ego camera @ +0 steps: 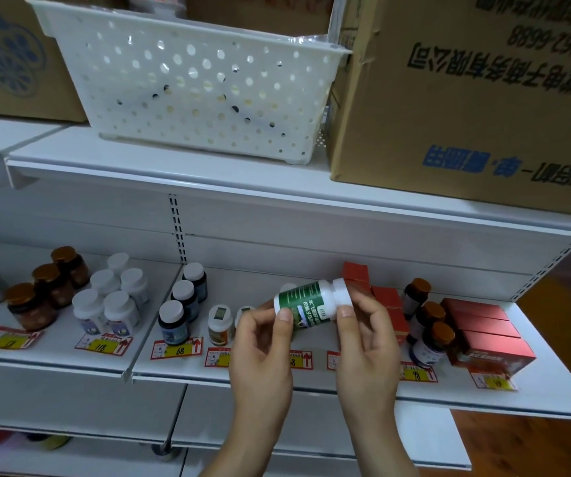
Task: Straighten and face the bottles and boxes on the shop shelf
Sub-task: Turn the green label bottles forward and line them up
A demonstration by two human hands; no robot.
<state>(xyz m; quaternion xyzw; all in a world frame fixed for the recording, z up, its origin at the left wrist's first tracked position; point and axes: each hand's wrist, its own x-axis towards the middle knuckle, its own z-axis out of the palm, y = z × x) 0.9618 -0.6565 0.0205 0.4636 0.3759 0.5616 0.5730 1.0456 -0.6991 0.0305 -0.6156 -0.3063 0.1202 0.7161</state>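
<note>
Both hands hold one green-labelled white bottle (pixel 306 304) in the air at lower centre of the frame, lying on its side in front of the lower shelf (pixel 160 368): the left hand (pixel 263 342) pinches its base end between thumb and curled fingers, and the right hand (pixel 363 333) curls its thumb and fingers round the white cap end. The likely trouble is the return. The gap it must go back into sits behind the hands, between the small white-capped bottles (pixel 220 321) and the red boxes (pixel 389 306), so a careless set-down could knock a neighbour over or leave the label turned away. A light pinch on a smooth bottle could also let it slip. By my count, the shelf carries three amber-lidded brown jars (pixel 31 306) at the left, five white bottles (pixel 105 304) beside them, three dark bottles with white caps (pixel 182 299) in a row, two small white-capped bottles just left of the hands, three gold-capped dark bottles (pixel 430 327) at the right, and several red boxes whose number I cannot tell. Above sit a white perforated basket (pixel 191 80) and a cardboard carton (pixel 466 98).
</note>
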